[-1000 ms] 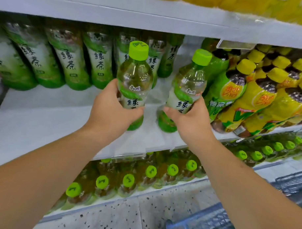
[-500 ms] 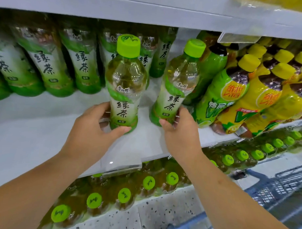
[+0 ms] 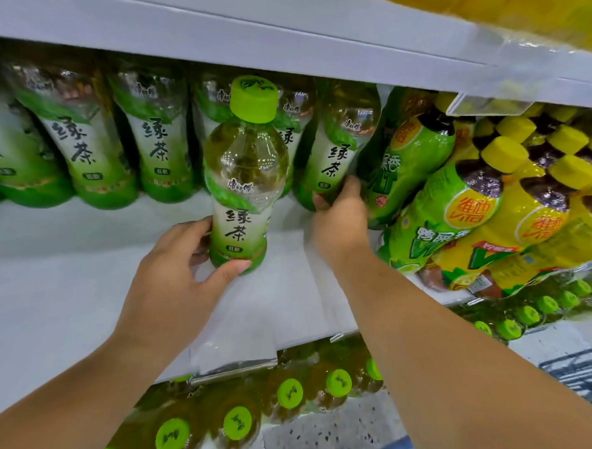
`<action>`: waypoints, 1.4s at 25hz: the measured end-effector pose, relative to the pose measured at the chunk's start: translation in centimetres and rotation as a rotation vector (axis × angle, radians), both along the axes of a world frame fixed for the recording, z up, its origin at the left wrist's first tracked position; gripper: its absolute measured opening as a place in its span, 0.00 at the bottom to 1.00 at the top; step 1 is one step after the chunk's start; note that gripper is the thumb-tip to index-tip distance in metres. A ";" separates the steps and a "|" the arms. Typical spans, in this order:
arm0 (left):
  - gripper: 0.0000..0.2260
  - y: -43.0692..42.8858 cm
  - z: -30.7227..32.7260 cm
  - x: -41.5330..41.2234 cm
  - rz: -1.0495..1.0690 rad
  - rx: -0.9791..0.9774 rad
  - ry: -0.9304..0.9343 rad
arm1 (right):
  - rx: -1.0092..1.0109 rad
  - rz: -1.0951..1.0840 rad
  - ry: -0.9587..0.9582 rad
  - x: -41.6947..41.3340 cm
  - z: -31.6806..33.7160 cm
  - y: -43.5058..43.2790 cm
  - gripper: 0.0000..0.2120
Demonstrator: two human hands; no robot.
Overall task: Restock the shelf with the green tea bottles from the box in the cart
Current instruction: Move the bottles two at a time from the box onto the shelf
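The back row of green tea bottles [image 3: 89,143] is lined up on the left, but plenty of white shelf [image 3: 51,283] shows in front, so I'd guess you're halfway at best. Your left hand [image 3: 171,287] wraps the base of the front bottle [image 3: 244,175] mid-shelf. Your right hand [image 3: 338,222] clamps the rear bottle [image 3: 337,148] by the yellow-capped drinks [image 3: 510,211], and the box isn't visible.

Green tea at the white shelf [image 3: 51,283]
Front bottle [image 3: 244,175] upright, gripped low by left hand [image 3: 175,274]; rear bottle [image 3: 337,148], above right hand [image 3: 338,222], seems tilted back.
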State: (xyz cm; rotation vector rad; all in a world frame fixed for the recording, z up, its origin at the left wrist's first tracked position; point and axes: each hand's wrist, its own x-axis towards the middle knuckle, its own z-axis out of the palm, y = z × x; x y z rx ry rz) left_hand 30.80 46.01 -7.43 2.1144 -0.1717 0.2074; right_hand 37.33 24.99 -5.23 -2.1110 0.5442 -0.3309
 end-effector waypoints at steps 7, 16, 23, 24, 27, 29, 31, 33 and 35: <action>0.28 0.1 -0.1 0.2 -0.004 -0.016 -0.018 | -0.023 0.011 -0.016 2.9 -0.7 -0.7 0.19; 0.26 -0.1 0.0 0.6 0.023 0.006 0.029 | -0.025 0.073 0.012 3.0 -1.5 -0.8 0.18; 0.26 0.0 0.3 0.5 0.003 -0.057 0.135 | 0.361 0.382 -0.069 -4.4 2.0 2.2 0.27; 0.25 0.1 0.5 0.3 0.000 -0.058 0.140 | 0.444 0.487 -0.064 -5.4 2.4 2.9 0.27; 0.20 1.0 1.4 -0.7 0.007 -0.059 0.125 | 0.465 0.621 -0.074 -7.1 3.1 5.6 0.21; 0.17 2.6 1.6 -1.8 0.033 -0.060 0.128 | 0.383 0.617 -0.079 -7.2 3.0 7.6 0.20; 0.17 5.1 1.6 -3.0 0.094 -0.031 0.113 | 0.347 0.641 -0.057 -7.2 2.6 10.4 0.20; 0.17 7.5 1.5 -3.9 0.152 0.032 0.087 | 0.308 0.670 -0.055 -7.2 2.3 13.3 0.20; 0.19 9.7 1.6 -4.4 0.206 0.107 0.092 | 0.261 0.710 -0.073 -7.0 2.2 16.4 0.19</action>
